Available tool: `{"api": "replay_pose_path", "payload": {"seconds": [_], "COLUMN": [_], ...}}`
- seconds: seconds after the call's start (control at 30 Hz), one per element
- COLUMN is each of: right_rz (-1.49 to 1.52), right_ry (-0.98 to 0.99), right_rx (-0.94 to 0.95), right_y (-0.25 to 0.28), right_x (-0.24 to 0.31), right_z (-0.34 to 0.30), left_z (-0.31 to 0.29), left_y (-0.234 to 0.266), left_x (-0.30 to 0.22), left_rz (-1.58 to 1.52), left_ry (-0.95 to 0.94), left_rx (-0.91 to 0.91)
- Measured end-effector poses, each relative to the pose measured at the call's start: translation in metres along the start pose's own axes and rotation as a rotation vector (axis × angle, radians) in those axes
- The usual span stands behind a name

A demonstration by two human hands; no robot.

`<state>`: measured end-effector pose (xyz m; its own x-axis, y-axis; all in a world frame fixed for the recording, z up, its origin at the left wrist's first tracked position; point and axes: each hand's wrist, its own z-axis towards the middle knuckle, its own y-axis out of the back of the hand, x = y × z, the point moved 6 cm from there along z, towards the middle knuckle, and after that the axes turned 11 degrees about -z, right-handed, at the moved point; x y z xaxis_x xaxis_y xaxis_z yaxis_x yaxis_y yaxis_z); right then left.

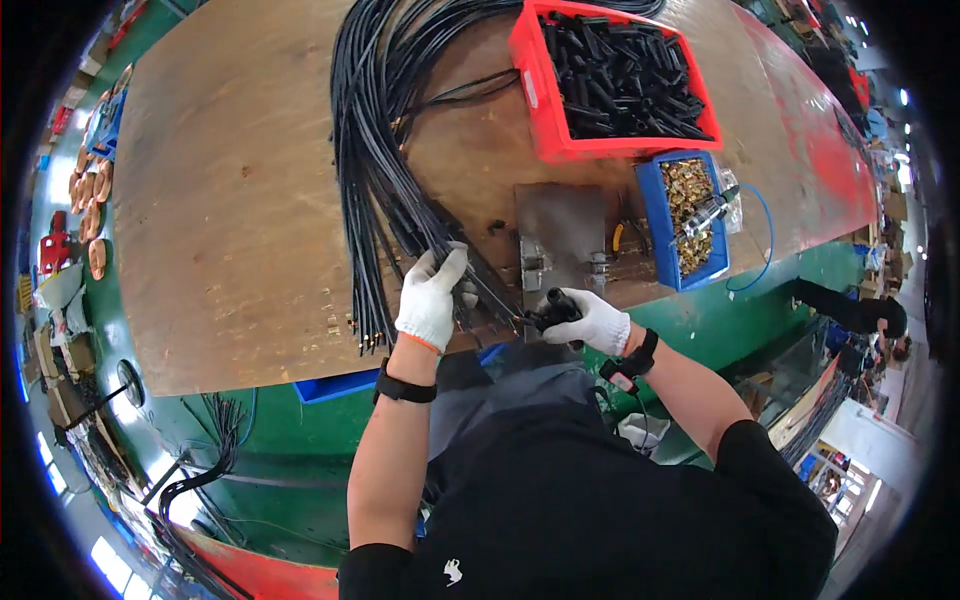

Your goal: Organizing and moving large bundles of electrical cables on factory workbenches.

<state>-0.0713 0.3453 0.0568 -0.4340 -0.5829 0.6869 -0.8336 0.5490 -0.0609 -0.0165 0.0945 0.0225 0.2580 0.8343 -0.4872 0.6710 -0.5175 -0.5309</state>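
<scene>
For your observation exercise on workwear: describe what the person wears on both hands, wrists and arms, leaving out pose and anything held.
Both the left hand and the right hand wear white knitted gloves; the left cuff has an orange edge. Each wrist carries a black band, the right one with a small device and cable. Forearms are bare below short black sleeves.

A single head-worn fisheye view looks steeply down from above the person's own shoulders, close over the near edge of the wooden desk (230, 200), which fills the upper frame. Edges bend toward the dark round rim; the forearms enter from below.
</scene>
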Motion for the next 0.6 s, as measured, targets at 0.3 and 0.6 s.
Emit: {"api": "replay_pose_path", "payload": {"seconds": [0.3, 0.6], "right_rz": [-0.147, -0.638], "right_ry": [0.048, 0.122], "right_rx": [0.009, -0.049], "right_y": [0.012, 0.008], "right_x": [-0.004, 0.017], "right_z": [-0.012, -0.001], "left_z": [0.009, 0.011], "left_y": [-0.008, -0.017], "left_x": [0.009, 0.007], "left_rz": [0.095, 0.151], "left_ry": [-0.053, -0.07], "left_rx": [0.005, 0.018]}}
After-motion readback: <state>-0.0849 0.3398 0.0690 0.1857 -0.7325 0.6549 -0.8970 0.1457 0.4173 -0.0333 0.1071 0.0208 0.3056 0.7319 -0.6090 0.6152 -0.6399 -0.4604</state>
